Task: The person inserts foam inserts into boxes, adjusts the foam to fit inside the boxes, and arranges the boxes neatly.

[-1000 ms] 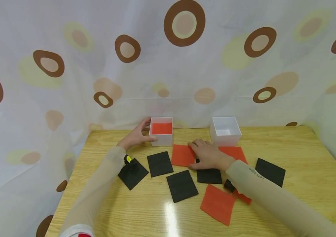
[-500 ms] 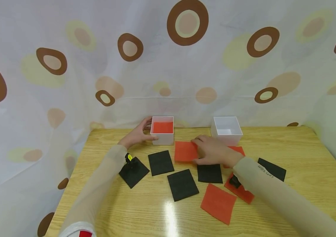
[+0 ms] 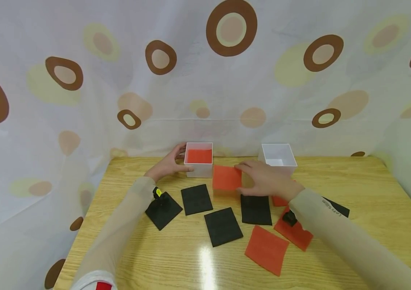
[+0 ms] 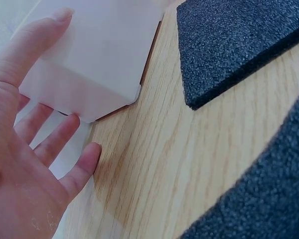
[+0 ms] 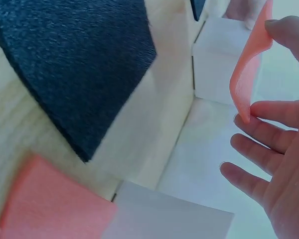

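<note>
In the head view, the left hand (image 3: 169, 163) grips the left white box (image 3: 199, 169), its thumb on the near face and its fingers at the side and back. A red foam square (image 3: 199, 156) lies inside that box. The right hand (image 3: 265, 179) pinches another red square (image 3: 227, 177) just beside the left box; this piece seems lifted, though blur hides its near edge. The right white box (image 3: 279, 156) stands behind the right hand. On the wooden table (image 3: 169, 262) lie five black foam squares (image 3: 223, 226), one partly covered by the right sleeve (image 3: 350, 237), and three loose red squares (image 3: 267, 249). A spotted cloth (image 3: 198, 80) hangs behind.

In the left wrist view, the thumb lies along the white wall of the box and the other fingers are spread near its lower edge. Two black squares lie to the right, apart from the box.

In the right wrist view, the held square bends between thumb and forward fingers, while the remaining fingers extend apart. Beyond it, part of the left hand touches the left box.
</note>
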Available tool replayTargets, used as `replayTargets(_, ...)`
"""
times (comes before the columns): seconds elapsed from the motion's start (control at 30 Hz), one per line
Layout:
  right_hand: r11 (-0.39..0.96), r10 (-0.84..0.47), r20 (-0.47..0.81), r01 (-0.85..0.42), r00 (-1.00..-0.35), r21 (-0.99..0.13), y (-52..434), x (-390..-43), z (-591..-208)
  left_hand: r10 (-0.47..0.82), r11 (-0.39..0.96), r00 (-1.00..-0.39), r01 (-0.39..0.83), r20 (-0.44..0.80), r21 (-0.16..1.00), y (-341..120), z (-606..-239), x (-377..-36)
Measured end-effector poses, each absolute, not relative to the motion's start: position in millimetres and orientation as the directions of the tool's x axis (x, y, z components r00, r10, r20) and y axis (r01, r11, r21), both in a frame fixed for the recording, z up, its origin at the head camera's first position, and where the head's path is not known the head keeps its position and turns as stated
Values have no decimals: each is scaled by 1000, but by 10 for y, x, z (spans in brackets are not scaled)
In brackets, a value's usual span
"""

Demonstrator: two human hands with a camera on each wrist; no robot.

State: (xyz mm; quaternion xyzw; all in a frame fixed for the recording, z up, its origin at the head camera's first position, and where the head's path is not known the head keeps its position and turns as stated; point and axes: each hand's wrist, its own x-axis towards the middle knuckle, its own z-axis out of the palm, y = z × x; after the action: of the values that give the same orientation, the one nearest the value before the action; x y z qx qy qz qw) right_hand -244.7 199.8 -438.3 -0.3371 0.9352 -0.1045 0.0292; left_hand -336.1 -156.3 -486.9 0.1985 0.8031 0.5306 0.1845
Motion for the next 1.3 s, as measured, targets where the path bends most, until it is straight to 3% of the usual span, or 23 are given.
replayTargets(0.3, 731, -646, 92, -649, -758, -210, 2005, -2501, -4193, 517, 360, -852, 131, -80, 924, -1565, -4874, -3356)
replayTargets(0.7, 719, -654, 100, -657, -750, -227, 1790, -2737, -3987, 505, 370, -858, 116, -94, 922, -1575, -4878, -3353)
replayTargets(1.3, 693, -685, 103, -689, -721, -213, 1286, -3177, -4006, 522, 360, -849, 128, -86, 924, -1571, -4893, -3380)
